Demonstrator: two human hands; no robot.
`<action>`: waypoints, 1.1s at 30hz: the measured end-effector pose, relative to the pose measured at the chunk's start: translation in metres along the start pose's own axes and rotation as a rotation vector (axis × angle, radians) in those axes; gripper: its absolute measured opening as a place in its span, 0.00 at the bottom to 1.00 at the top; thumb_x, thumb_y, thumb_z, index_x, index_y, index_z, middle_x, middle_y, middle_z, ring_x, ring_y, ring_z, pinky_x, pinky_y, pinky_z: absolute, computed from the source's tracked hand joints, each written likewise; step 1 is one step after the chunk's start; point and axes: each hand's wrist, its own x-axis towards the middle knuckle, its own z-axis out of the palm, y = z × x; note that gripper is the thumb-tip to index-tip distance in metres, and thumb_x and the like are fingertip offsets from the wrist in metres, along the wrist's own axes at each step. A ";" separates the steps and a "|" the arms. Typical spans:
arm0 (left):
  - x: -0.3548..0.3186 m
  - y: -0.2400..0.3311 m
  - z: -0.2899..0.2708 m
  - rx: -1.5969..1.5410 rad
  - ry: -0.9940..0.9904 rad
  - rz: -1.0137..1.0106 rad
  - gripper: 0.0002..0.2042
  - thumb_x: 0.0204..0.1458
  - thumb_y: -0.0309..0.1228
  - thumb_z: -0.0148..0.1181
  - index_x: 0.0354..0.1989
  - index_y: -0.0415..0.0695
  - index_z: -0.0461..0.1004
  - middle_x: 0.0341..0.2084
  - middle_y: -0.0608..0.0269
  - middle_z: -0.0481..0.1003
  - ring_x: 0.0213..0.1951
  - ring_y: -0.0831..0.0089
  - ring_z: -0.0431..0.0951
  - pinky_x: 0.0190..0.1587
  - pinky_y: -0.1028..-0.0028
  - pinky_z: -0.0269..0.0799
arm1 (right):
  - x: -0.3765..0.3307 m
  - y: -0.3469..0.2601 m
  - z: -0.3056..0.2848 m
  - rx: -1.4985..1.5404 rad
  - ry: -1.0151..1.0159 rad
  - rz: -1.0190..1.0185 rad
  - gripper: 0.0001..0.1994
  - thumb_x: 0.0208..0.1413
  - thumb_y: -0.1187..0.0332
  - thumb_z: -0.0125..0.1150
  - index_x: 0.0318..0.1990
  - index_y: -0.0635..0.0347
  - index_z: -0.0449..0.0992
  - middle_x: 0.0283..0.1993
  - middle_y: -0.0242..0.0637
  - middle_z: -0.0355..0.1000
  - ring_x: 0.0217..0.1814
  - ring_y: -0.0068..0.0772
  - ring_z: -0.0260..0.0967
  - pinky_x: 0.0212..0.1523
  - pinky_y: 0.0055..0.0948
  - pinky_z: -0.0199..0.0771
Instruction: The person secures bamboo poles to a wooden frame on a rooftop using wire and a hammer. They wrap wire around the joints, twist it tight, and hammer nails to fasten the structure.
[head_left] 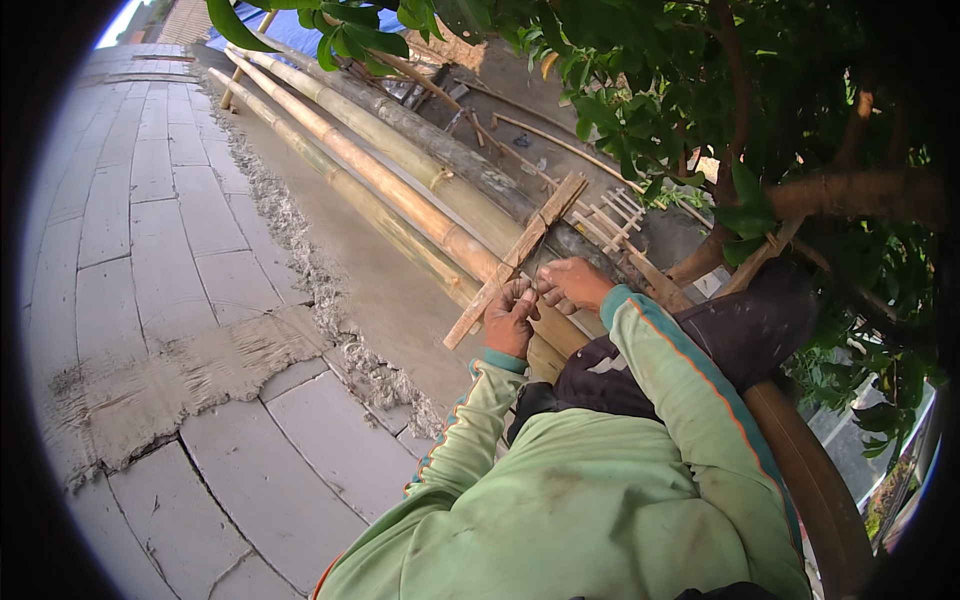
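My left hand (pixel 512 316) and my right hand (pixel 574 284) are close together over a bundle of long bamboo poles (pixel 447 235). A short wooden slat (pixel 540 225) lies crosswise over the poles, just beyond my fingers. My left fingers are curled beside the slat's near side. My right fingers are pinched together, almost meeting the left ones. A thin dark strand shows at the slat near my fingertips. Whatever the fingers hold is too small to make out.
To the left stands a block wall (pixel 150 215) with rough mortar (pixel 335 330) along its edge. Leafy branches (pixel 730 110) hang at the upper right. Far below lie a small wooden ladder-like frame (pixel 620 215) and a blue tarp (pixel 285 32). My dark-trousered leg (pixel 740 325) rests by the poles.
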 end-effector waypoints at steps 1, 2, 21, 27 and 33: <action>-0.002 -0.005 0.005 0.025 -0.038 0.009 0.11 0.59 0.30 0.64 0.47 0.37 0.77 0.24 0.65 0.76 0.23 0.78 0.70 0.28 0.77 0.65 | 0.008 0.005 0.000 0.066 -0.009 -0.026 0.13 0.65 0.64 0.56 0.48 0.67 0.77 0.37 0.37 0.80 0.32 0.29 0.77 0.25 0.31 0.74; -0.005 -0.011 0.008 0.050 -0.076 0.018 0.12 0.59 0.29 0.64 0.48 0.37 0.77 0.24 0.65 0.76 0.24 0.78 0.71 0.29 0.76 0.66 | 0.014 0.011 -0.001 0.131 -0.017 -0.053 0.14 0.65 0.63 0.56 0.47 0.67 0.77 0.37 0.37 0.80 0.31 0.30 0.78 0.24 0.31 0.73; 0.073 -0.007 0.035 0.900 0.091 0.227 0.11 0.52 0.36 0.68 0.39 0.42 0.83 0.29 0.53 0.83 0.32 0.62 0.83 0.41 0.66 0.77 | 0.002 0.013 -0.045 -0.512 0.259 -0.430 0.14 0.57 0.60 0.58 0.40 0.62 0.81 0.36 0.50 0.78 0.43 0.52 0.76 0.47 0.42 0.74; 0.087 -0.015 0.033 0.921 0.097 0.211 0.12 0.53 0.36 0.65 0.41 0.42 0.83 0.31 0.53 0.83 0.35 0.61 0.85 0.41 0.66 0.78 | -0.020 0.010 -0.034 -0.326 0.033 -0.327 0.12 0.59 0.63 0.54 0.40 0.61 0.80 0.30 0.41 0.78 0.32 0.39 0.75 0.40 0.38 0.73; 0.089 0.007 0.059 1.113 0.080 0.303 0.16 0.55 0.38 0.62 0.50 0.49 0.81 0.35 0.48 0.82 0.41 0.49 0.83 0.44 0.58 0.77 | -0.014 0.018 -0.040 -0.612 0.011 -0.288 0.12 0.61 0.63 0.56 0.43 0.61 0.79 0.30 0.42 0.78 0.33 0.40 0.75 0.40 0.41 0.73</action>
